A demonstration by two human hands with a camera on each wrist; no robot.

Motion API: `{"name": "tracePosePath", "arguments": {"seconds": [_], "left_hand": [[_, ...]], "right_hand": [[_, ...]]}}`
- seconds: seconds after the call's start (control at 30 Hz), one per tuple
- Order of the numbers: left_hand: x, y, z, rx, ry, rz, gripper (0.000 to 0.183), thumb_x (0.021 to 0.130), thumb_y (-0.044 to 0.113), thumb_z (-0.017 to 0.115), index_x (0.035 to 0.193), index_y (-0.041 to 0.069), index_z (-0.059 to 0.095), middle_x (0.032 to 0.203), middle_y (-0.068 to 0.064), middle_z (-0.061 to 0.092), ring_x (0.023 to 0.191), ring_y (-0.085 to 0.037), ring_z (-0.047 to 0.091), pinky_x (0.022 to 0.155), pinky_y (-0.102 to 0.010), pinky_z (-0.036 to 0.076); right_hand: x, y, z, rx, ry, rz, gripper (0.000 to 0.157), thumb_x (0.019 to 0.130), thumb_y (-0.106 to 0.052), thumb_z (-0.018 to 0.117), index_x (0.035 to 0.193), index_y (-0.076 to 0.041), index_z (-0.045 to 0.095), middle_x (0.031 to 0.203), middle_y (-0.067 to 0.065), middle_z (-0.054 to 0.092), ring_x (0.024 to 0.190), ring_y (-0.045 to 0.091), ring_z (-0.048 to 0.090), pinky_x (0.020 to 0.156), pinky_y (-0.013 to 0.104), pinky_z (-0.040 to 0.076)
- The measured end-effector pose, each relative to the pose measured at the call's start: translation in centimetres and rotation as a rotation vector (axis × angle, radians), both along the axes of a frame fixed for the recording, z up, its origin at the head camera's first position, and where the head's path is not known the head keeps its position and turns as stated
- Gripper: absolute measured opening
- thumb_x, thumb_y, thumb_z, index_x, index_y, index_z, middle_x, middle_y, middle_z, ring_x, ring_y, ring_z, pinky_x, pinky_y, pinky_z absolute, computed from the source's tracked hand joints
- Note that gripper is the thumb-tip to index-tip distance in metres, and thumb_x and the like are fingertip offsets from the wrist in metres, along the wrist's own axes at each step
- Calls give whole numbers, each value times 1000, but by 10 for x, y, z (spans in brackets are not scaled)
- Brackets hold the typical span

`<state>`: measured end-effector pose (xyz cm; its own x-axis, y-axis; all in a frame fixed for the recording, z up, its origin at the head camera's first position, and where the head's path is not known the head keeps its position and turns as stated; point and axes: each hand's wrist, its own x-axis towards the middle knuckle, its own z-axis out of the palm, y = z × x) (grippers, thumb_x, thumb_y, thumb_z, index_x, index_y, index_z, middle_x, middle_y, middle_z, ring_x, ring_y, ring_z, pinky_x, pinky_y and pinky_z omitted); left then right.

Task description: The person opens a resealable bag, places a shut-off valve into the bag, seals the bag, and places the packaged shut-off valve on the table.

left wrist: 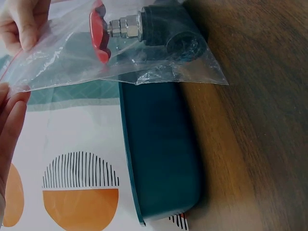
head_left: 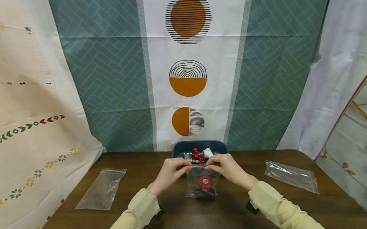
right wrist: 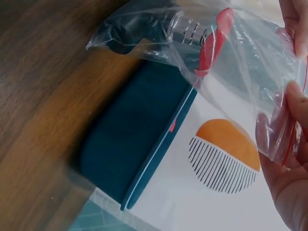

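Observation:
A clear zip bag (head_left: pixel 191 187) hangs upright by its top edge between my two hands. Inside it sits a valve with a red handwheel (head_left: pixel 205 182), a metal stem and a black body (left wrist: pixel 168 29), lying toward the bag's bottom. My left hand (head_left: pixel 171 170) pinches the left part of the zip edge between thumb and fingers. At the right part of that edge, thumb and fingers of my right hand (head_left: pixel 227 167) pinch the plastic. The red zip line (right wrist: pixel 291 147) shows at the right fingers in the right wrist view.
Just behind the bag stands a dark blue bin (head_left: pixel 178 147) holding red-handled valves (head_left: pixel 197 156) and a white pipe fitting (head_left: pixel 207 153). One flat clear bag (head_left: pixel 100 192) lies on the brown table (head_left: pixel 231 217) at left, another clear bag (head_left: pixel 290 175) at right. Patterned cloths hang behind.

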<state>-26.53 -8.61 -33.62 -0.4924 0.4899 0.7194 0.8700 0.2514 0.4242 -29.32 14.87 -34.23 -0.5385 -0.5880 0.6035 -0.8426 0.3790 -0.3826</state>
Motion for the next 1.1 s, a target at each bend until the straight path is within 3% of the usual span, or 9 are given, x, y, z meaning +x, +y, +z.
{"name": "tracePosePath", "arguments": {"seconds": [0.27, 0.53, 0.8, 1.1], "left_hand": [[1, 1, 1, -3, 24, -22, 10, 77, -10, 65, 85, -4, 65, 74, -13, 61, 61, -21, 58, 59, -22, 49], [0, 0, 1, -12, -6, -11, 7, 80, -7, 64, 86, -4, 65, 77, -13, 62, 62, -21, 58, 60, -22, 49], [-25, -4, -23, -6, 3, -6, 12, 78, -5, 67, 88, 1, 67, 78, -12, 63, 63, -15, 58, 59, -22, 49], [-27, -4, -27, -5, 12, -19, 8, 82, 3, 66, 89, 6, 68, 79, 0, 63, 65, -5, 56, 60, -21, 49]], "right_hand": [[2, -4, -1, -1, 46, -22, 10, 73, 3, 70, 79, -5, 68, 76, -1, 64, 67, 6, 59, 56, 19, 48], [1, 1, -2, 1, -24, -20, 11, 77, -3, 69, 88, -7, 68, 82, -4, 65, 71, 6, 59, 60, 22, 49], [3, 5, -2, 13, -33, -74, 8, 78, -4, 69, 84, -9, 68, 80, -4, 64, 68, 4, 58, 58, 22, 49], [5, 3, -3, 4, -29, -83, 11, 77, 7, 65, 80, -3, 68, 76, 4, 65, 71, 9, 62, 61, 20, 49]]}}
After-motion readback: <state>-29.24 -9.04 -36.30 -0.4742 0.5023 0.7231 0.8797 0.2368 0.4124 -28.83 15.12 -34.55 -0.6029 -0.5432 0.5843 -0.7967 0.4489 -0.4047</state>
